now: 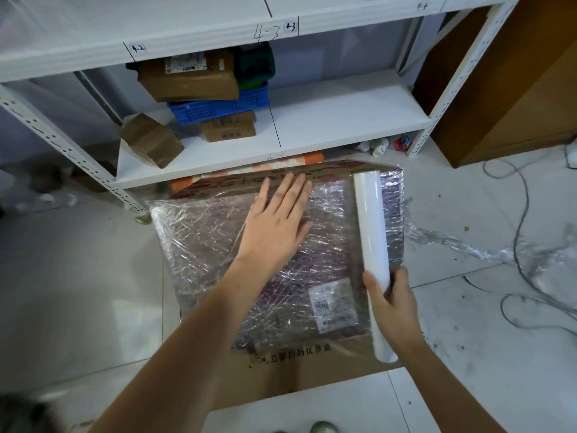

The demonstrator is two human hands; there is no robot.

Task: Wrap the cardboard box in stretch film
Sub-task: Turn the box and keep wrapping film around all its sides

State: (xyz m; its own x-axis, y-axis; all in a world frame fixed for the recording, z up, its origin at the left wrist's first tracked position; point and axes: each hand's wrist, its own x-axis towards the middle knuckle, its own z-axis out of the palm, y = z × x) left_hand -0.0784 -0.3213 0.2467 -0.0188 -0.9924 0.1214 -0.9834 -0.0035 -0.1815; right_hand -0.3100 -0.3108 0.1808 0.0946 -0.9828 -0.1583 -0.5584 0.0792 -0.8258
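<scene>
Head view: a large cardboard box (290, 370) was seen lying flat on the tiled floor (78, 276), directly in front of a white metal shelving unit (343, 120). Most of its upper face was covered with wrinkled stretch film (203, 245); the near edge, printed with dark characters, was left bare, and a white shipping label (335, 304) was visible beneath the film. The left hand (274, 223) was laid flat on the film-covered top, with fingers straight and slightly spread, nothing being grasped. The right hand (390, 301) was curled around the lower part of a white film roll (373, 245), which was held lengthwise along the right side of the box. A loose strand of crumpled film (468, 245) was trailed across the floor to the right of the box, near dark cables (518, 245). On the lower shelf, several taped brown parcels (187, 79) and a blue plastic crate (218, 107) were stacked; a further parcel (151, 140) was set tilted at the shelf's front edge.
</scene>
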